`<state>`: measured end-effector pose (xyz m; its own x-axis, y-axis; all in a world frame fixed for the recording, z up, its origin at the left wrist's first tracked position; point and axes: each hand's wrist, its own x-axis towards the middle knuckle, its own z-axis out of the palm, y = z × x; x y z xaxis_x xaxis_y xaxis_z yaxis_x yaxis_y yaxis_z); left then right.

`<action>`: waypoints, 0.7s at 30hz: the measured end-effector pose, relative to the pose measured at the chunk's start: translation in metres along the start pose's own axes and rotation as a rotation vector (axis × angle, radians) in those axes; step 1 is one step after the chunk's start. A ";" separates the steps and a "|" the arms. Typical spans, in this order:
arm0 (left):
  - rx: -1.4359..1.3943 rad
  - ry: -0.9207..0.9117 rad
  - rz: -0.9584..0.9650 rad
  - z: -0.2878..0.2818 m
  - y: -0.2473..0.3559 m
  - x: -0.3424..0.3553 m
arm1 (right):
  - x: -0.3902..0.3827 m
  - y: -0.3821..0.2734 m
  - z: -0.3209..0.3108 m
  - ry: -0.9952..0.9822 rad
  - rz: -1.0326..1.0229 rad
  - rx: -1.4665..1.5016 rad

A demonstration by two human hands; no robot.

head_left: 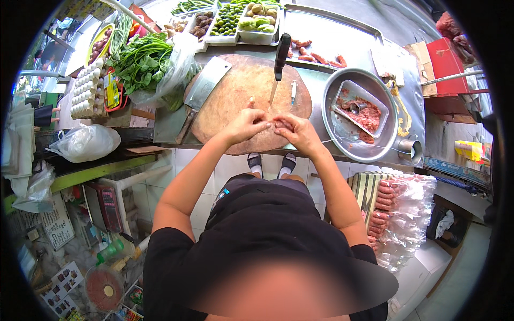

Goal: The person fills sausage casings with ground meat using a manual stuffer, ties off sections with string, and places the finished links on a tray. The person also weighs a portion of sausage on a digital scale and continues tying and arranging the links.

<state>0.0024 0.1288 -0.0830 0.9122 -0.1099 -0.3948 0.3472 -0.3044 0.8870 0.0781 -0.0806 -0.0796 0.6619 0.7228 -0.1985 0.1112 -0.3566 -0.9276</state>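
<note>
Table: one shiny metal table (pixel 316 85); the wide view bends its edges, and the things on it hide much of its top.
Chopping board: one big round wooden board (pixel 235 85), lying on the table right under both hands, so part of it is covered.
Sausage tray: one flat metal tray (pixel 332 32) at the far side, with about seven red sausages (pixel 318 58); the knife handle gets in the way, so I cannot count them surely.
Bowl: one round steel bowl (pixel 334 136), right of the board.
Meat tray: one white tray (pixel 383 122) tilted inside the bowl, with minced meat (pixel 369 112) and one metal scoop (pixel 356 108), partly sunk in.
Cleaver: one, with a wide blade (pixel 209 83), on the board's left side.
Knife: one, with a black handle (pixel 281 51), standing up over the board; its tip is hard to see.
Hands: two, the left hand (pixel 247 125) and the right hand (pixel 299 132), near each other over the board's near part.
Grip: fingers bent on both, tips drawn in close; I cannot tell if either pinches something.
Syringe: one thin, clear one (pixel 293 92), on the board's right side.
String: one thin pale line (pixel 329 140) from near the right wrist to the bowl.
</note>
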 end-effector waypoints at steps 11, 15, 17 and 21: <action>-0.006 0.194 -0.020 -0.019 -0.007 0.072 | 0.044 -0.014 -0.003 0.308 -0.035 -0.578; -0.080 0.212 -0.023 -0.022 -0.014 0.082 | 0.057 -0.007 -0.001 0.285 -0.018 -0.656; -0.085 0.200 0.017 -0.022 -0.023 0.090 | 0.062 0.004 -0.001 0.296 -0.053 -0.662; 0.049 0.191 -0.007 -0.031 -0.029 0.104 | 0.070 0.028 0.003 0.250 -0.049 -0.741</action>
<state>0.0938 0.1553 -0.1423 0.9362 0.0726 -0.3438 0.3467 -0.3509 0.8699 0.1255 -0.0381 -0.1208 0.7811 0.6244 -0.0040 0.5521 -0.6936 -0.4628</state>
